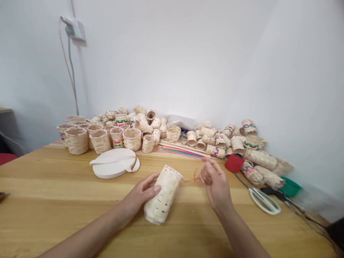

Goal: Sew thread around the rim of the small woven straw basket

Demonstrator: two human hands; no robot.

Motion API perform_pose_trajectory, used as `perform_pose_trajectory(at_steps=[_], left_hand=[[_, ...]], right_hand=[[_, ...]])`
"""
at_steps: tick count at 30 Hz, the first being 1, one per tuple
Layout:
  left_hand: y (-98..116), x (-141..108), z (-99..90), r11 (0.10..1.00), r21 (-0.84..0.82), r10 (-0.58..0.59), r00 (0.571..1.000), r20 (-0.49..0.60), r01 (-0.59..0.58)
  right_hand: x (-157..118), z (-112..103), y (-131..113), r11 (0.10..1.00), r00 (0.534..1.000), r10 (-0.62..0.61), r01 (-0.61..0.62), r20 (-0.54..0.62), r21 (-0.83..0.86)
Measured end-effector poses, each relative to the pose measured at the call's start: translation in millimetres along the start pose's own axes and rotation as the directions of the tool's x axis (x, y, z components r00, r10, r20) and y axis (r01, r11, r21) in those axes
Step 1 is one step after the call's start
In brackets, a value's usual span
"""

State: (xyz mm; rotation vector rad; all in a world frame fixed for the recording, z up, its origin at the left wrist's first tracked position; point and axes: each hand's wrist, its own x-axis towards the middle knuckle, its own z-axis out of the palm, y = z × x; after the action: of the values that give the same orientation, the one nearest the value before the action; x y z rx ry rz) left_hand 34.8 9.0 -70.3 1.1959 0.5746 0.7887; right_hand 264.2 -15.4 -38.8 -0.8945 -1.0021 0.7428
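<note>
Against a plain white wall [188, 53], a wooden worktop [67, 186] carries rows and heaps of small woven-strip baskets, with one tall cylindrical basket [162, 197] at the front, between a person's two bare hands. The left hand [143, 191] curls partway closed around the basket's side, thumb toward the camera, tilting it so that the stitched rim [173, 171] points up and away; the grip appears meant to steady the body while leaving that edge accessible. An orange-red thread [191, 180] runs slackly from the rim to the right hand [217, 184], raised just beside it with fingertips drawn together in a pinch on the thread; whether they also hold a needle cannot be told. Whether the basket's base touches the worktop is likewise unclear. At right, a red spool [234, 163] and pale-handled scissors [252, 190] lie near the right hand, probably for easy reach. A roll of flat white tape [110, 164] lies beyond the left hand, before upright baskets [76, 141] apparently grouped apart from the jumbled pile [260, 157] at right.
</note>
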Motion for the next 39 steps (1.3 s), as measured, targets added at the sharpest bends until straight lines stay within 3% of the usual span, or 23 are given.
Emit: perform_pose_trajectory(at_steps=[4, 9, 12, 16, 19, 23, 25, 28, 32, 39], left_hand=[[2, 1, 3.1, 0.993, 0.102, 0.048, 0.998, 0.039, -0.052], [2, 1, 2.1, 0.887, 0.417, 0.215, 0.977, 0.005, -0.197], [0, 0, -0.8, 0.843, 0.485, 0.303, 0.95, -0.075, -0.231], [-1, 5, -6.3, 0.962, 0.179, 0.242, 0.951, -0.194, -0.208], [-3, 8, -6.9, 0.99, -0.022, 0.134, 0.983, -0.122, -0.138], [-5, 7, -2.8, 0.988, -0.124, 0.1, 0.995, 0.019, -0.097], [-6, 6, -2.4, 0.992, -0.113, 0.07, 0.997, 0.041, -0.065], [-5, 6, -5.6, 0.997, -0.042, 0.059, 0.998, -0.014, -0.059], [-2, 7, -8.8, 0.995, 0.045, 0.09, 0.991, -0.098, -0.086], [2, 8, -6.5, 0.954, 0.271, 0.167, 0.979, -0.114, -0.131]], right_hand=[[-9, 4, 2, 0.939, 0.974, 0.073, 0.005, 0.213, -0.343], [-18, 11, 3, 0.889, 0.92, 0.116, 0.072, 0.373, -0.453], [-16, 9, 4, 0.894, 0.927, 0.091, 0.085, 0.365, -0.439], [-10, 2, 9, 0.923, 0.964, -0.009, 0.111, 0.267, -0.368], [-8, -2, 12, 0.934, 0.981, -0.062, 0.122, 0.184, -0.335], [-8, -2, 14, 0.933, 0.986, -0.061, 0.111, 0.152, -0.343], [-9, -1, 14, 0.93, 0.987, -0.045, 0.098, 0.153, -0.355], [-9, 1, 13, 0.928, 0.987, -0.018, 0.076, 0.158, -0.365], [-9, 2, 12, 0.914, 0.981, 0.006, 0.074, 0.196, -0.4], [-12, 6, 8, 0.916, 0.963, 0.063, 0.049, 0.264, -0.399]])
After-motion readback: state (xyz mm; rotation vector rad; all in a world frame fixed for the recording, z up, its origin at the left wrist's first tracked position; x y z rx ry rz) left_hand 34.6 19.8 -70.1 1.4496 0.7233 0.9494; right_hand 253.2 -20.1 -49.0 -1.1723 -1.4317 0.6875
